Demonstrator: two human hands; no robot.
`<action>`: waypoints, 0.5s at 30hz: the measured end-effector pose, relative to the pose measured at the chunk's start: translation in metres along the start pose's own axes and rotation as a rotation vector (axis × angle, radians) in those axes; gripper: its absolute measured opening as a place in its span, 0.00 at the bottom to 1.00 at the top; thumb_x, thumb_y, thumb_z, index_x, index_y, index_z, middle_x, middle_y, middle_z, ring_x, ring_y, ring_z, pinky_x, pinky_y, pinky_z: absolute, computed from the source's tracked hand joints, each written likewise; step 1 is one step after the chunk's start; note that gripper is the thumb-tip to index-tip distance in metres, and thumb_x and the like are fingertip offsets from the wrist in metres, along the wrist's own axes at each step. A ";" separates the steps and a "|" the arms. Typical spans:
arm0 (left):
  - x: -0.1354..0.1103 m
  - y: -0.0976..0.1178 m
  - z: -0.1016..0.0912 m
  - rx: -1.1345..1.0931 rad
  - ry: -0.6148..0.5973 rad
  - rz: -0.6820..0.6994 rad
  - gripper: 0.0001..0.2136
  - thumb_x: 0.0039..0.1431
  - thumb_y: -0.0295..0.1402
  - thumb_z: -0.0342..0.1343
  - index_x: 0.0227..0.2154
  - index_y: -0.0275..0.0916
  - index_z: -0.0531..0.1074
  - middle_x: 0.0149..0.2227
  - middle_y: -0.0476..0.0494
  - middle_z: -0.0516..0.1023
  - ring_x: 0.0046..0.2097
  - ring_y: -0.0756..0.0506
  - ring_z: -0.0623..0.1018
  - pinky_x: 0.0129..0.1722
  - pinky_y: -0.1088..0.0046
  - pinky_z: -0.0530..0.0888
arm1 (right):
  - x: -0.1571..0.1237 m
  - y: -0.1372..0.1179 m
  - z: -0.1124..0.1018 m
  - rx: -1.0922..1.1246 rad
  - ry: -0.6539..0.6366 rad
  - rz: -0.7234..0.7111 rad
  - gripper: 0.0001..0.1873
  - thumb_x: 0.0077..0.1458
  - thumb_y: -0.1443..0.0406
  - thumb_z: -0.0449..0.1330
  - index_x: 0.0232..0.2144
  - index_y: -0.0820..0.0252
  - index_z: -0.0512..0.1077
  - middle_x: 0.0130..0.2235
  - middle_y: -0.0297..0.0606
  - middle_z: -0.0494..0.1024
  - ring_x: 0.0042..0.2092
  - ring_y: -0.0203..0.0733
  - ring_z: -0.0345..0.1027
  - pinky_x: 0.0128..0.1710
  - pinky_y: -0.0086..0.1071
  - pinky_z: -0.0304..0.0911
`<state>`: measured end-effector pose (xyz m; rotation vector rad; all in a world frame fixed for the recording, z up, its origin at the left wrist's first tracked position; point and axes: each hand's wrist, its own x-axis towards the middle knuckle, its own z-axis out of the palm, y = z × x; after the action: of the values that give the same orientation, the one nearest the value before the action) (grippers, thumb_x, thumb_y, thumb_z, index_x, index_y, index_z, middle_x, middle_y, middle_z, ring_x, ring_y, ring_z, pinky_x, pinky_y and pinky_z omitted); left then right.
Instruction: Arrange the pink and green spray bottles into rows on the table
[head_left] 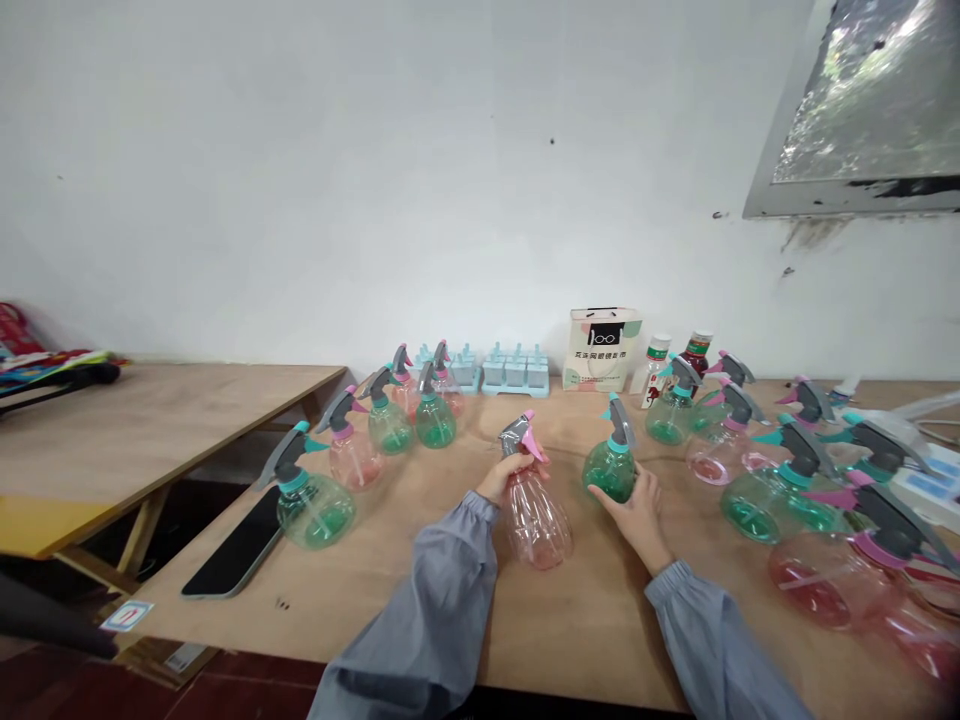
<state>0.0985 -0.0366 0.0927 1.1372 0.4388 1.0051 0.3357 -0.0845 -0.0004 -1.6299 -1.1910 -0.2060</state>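
Note:
My left hand (504, 478) is closed around the neck of a pink spray bottle (538, 525) with a grey and pink trigger head. That bottle leans, its base towards me. My right hand (637, 508) grips the lower right side of a green spray bottle (609, 468), which is roughly upright under a grey and turquoise head. Left of my hands stand several more bottles, among them a green spray bottle (316, 512) and a pink spray bottle (355, 455). On the right is a larger cluster, including a pink spray bottle (832, 580) and a green spray bottle (761, 500).
A phone (236, 545) lies near the left edge of the wooden table (375, 590). Along the wall stand light blue ice-pop molds (515, 372), a paper bag (600, 350) and two capped bottles, one a dark red bottle (697, 352). Another table (187, 420) is at the left, across a gap.

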 end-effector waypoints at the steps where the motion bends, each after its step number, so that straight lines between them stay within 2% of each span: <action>1: 0.000 0.001 0.000 -0.015 -0.021 0.006 0.19 0.39 0.39 0.66 0.37 0.36 0.77 0.39 0.39 0.83 0.30 0.44 0.80 0.48 0.56 0.74 | 0.000 0.000 0.000 0.000 -0.002 -0.006 0.57 0.38 0.26 0.53 0.54 0.65 0.65 0.47 0.54 0.69 0.50 0.60 0.63 0.50 0.52 0.60; 3: -0.001 0.002 0.002 -0.035 -0.010 0.013 0.21 0.39 0.39 0.65 0.39 0.36 0.77 0.42 0.37 0.83 0.30 0.44 0.80 0.48 0.57 0.75 | 0.001 0.001 0.000 0.003 -0.006 -0.019 0.57 0.39 0.27 0.53 0.55 0.65 0.65 0.48 0.55 0.69 0.50 0.61 0.62 0.50 0.52 0.60; 7: -0.003 0.005 0.003 0.021 0.135 -0.016 0.15 0.40 0.39 0.63 0.31 0.35 0.76 0.36 0.38 0.83 0.34 0.40 0.82 0.43 0.62 0.75 | 0.001 0.000 0.000 0.003 -0.011 -0.017 0.58 0.38 0.26 0.53 0.54 0.67 0.65 0.47 0.55 0.69 0.50 0.61 0.62 0.49 0.51 0.60; 9: -0.004 0.007 0.004 0.038 0.129 -0.017 0.15 0.41 0.39 0.63 0.32 0.35 0.76 0.38 0.38 0.83 0.35 0.40 0.82 0.44 0.62 0.74 | 0.001 0.000 0.000 0.000 -0.014 -0.011 0.58 0.38 0.26 0.53 0.54 0.67 0.65 0.47 0.55 0.70 0.49 0.61 0.63 0.49 0.51 0.60; 12: -0.004 0.008 0.006 0.028 0.070 0.014 0.19 0.39 0.39 0.63 0.35 0.35 0.77 0.42 0.39 0.83 0.31 0.43 0.81 0.45 0.62 0.74 | 0.001 -0.001 0.000 0.007 0.005 -0.013 0.58 0.37 0.26 0.52 0.54 0.65 0.66 0.48 0.55 0.69 0.49 0.60 0.63 0.50 0.51 0.60; 15: -0.004 0.008 0.007 0.048 0.107 0.024 0.17 0.39 0.40 0.64 0.32 0.37 0.75 0.36 0.41 0.83 0.31 0.43 0.80 0.41 0.64 0.74 | 0.001 -0.001 0.000 0.021 0.011 -0.024 0.58 0.37 0.26 0.52 0.54 0.65 0.66 0.47 0.54 0.70 0.50 0.61 0.63 0.50 0.51 0.60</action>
<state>0.0981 -0.0428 0.1018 1.1371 0.5385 1.0854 0.3351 -0.0839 0.0005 -1.5951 -1.2009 -0.2169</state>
